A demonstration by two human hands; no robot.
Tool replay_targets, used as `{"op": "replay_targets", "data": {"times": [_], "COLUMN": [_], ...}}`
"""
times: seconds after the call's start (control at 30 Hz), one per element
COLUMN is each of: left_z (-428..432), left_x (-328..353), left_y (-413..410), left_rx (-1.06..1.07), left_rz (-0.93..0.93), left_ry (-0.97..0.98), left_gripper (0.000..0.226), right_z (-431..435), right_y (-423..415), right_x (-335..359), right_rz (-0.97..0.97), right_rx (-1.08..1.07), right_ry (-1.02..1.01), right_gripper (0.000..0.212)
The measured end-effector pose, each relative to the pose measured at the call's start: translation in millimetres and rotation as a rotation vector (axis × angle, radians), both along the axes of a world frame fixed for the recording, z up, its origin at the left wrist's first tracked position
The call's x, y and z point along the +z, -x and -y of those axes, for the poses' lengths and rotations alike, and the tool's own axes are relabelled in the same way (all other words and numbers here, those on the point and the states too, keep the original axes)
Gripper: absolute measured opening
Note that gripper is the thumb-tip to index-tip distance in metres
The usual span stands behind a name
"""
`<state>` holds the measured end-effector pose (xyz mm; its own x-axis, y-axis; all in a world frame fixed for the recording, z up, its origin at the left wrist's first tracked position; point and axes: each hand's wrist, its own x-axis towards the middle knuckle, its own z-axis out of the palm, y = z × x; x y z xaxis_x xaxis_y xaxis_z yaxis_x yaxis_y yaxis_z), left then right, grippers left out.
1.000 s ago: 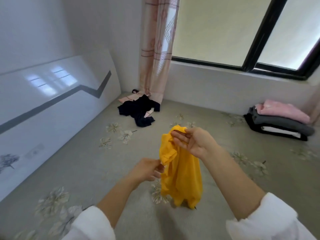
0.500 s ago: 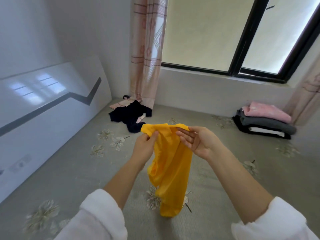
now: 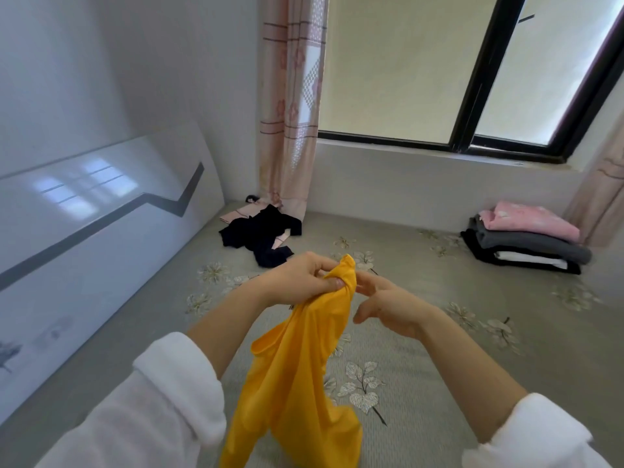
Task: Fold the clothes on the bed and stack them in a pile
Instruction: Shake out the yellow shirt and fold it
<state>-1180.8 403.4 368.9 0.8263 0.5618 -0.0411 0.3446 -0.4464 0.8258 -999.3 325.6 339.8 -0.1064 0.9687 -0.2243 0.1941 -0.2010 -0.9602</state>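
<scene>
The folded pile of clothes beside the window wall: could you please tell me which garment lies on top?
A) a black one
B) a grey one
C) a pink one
C: the pink folded garment lies uppermost, resting on a grey folded garment, with a black folded garment beneath.

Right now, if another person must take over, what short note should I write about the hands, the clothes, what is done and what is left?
Left hand: grips the top of the yellow garment, which hangs unfolded over the bed.
Right hand: beside the same top edge; whether its fingertips hold the cloth is unclear.
Done: a folded pile lies at the far right of the bed, with a pink piece on top.
Left: fold the yellow garment, then the dark clothes lying loose by the curtain, and add both to the pile.
</scene>
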Motion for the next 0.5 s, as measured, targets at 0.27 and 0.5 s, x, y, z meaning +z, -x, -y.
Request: {"op": "replay_targets", "data": {"times": [0.27, 0.5], "left_z": [-7, 4], "left_x": [-8, -77], "left_y": [34, 46], "left_rx": [0.02, 0.14], "left_rz": [0.001, -0.236], "left_ry": [0.176, 0.123], "left_gripper": [0.025, 0.03], "right_z": [-12, -14], "right_y": [13, 26], "right_x": [1, 58], "right_rz": [0.011, -0.137], "right_rx": [-0.074, -0.169], "right_ry": [-0.038, -0.192], "right_gripper": [0.028, 0.023]}}
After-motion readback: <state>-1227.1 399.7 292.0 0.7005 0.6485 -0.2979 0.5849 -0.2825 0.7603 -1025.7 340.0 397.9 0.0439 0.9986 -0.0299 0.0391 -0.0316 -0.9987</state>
